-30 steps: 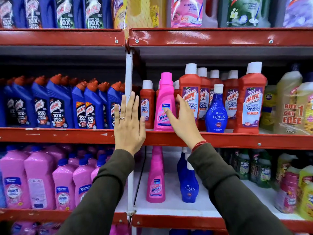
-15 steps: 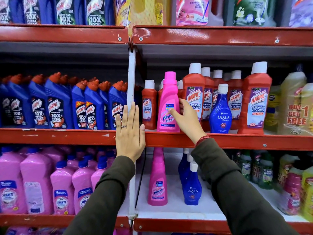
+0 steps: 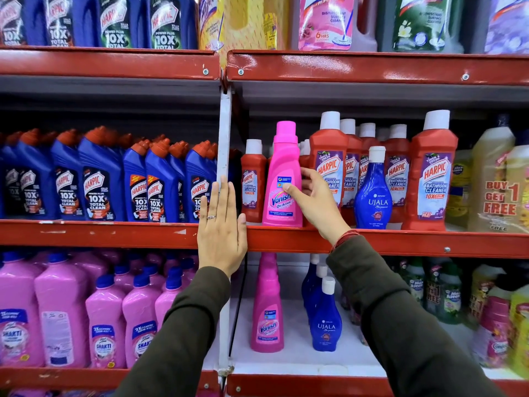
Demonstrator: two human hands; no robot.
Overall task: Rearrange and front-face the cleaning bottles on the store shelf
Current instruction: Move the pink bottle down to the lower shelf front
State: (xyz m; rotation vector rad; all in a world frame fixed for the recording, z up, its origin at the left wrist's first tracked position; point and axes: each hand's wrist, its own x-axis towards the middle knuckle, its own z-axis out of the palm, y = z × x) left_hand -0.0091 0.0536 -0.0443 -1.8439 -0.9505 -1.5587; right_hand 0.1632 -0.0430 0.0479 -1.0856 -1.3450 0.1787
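Both arms reach up: right hand (image 3: 313, 200) gripping pink Vanish bottle (image 3: 282, 179), left hand (image 3: 221, 230) flat, spread.

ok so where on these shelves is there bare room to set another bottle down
Bare white lower shelf in front of and beside the lower Vanish bottle and lower Ujala bottles. Crowded: the blue Harpic row, and the middle shelf where the right hand grips the pink Vanish bottle.
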